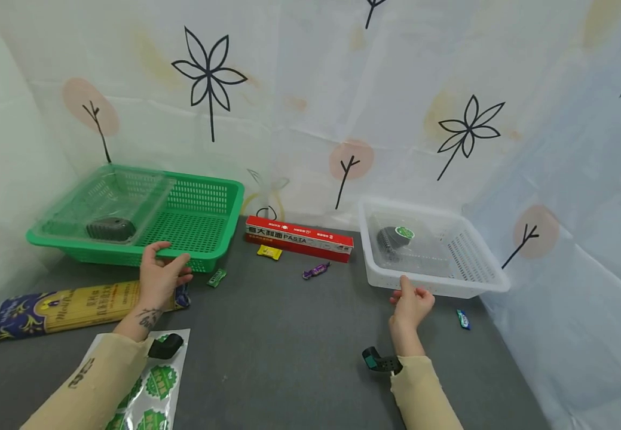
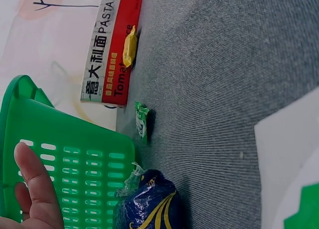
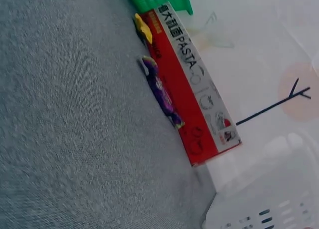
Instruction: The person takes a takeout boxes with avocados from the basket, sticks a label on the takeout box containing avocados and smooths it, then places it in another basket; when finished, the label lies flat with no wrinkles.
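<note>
In the head view, my left hand (image 1: 161, 278) is at the front rim of the green basket (image 1: 219, 263), its thumb and fingers apart. The left wrist view shows one finger (image 2: 36, 176) fairly straight against the basket's slotted wall. Inside the basket lies a clear plastic box (image 1: 151, 209) with a dark rounded thing (image 1: 111, 228) in or under it. My right hand (image 1: 411, 304) is at the front of the white basket (image 1: 482, 286), with one finger straight up to its rim. That basket holds another clear box (image 1: 423, 260) bearing a round green sticker (image 1: 404, 233).
A red pasta box (image 1: 299, 240) stands between the baskets, with yellow (image 1: 269, 252) and purple (image 1: 315, 271) candies before it. A green candy (image 1: 216, 278) and a blue one (image 1: 463, 319) lie farther out. A spaghetti bag (image 1: 89, 304) and a sticker sheet (image 1: 176, 358) lie at left.
</note>
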Demonstrator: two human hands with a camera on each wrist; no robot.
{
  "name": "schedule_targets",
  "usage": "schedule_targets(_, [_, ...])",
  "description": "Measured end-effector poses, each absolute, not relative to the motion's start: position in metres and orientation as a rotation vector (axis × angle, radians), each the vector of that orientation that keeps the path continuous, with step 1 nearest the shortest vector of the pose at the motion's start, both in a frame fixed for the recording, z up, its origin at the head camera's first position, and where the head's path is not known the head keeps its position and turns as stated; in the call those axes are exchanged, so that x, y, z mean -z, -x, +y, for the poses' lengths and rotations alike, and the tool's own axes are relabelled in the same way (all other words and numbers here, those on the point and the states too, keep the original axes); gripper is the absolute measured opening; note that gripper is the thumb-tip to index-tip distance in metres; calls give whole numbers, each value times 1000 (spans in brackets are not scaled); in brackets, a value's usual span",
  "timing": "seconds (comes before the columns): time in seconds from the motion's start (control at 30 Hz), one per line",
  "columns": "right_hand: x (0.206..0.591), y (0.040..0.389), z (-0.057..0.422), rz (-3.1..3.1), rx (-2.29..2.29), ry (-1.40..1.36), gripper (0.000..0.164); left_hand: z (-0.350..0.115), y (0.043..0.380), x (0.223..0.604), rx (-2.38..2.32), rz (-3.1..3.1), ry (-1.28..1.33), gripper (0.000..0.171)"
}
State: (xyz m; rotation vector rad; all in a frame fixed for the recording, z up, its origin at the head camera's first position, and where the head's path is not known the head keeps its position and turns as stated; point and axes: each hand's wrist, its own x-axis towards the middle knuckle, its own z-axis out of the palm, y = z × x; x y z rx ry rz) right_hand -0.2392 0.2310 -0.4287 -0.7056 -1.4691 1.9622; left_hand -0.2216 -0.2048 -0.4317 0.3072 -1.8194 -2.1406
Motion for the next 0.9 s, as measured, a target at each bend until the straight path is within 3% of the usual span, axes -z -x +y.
schedule_targets(0.2, [438,253,233,-1474,-2060,732,45,-207,221,434,2082,-1851,-328,51])
schedule_targets(0.5, [436,260,229,-1575,-1986,686,33,-216,211,435,2084,-1828,-262,49])
schedule_targets(0.7, [434,259,230,-1608,-1980,681,33,-236,191,424,1633,-2019,-324,39])
schedule_targets(0.9, [450,267,243,-1596,-1974,662,38,-284,196,393,1295,-1965,-433,38])
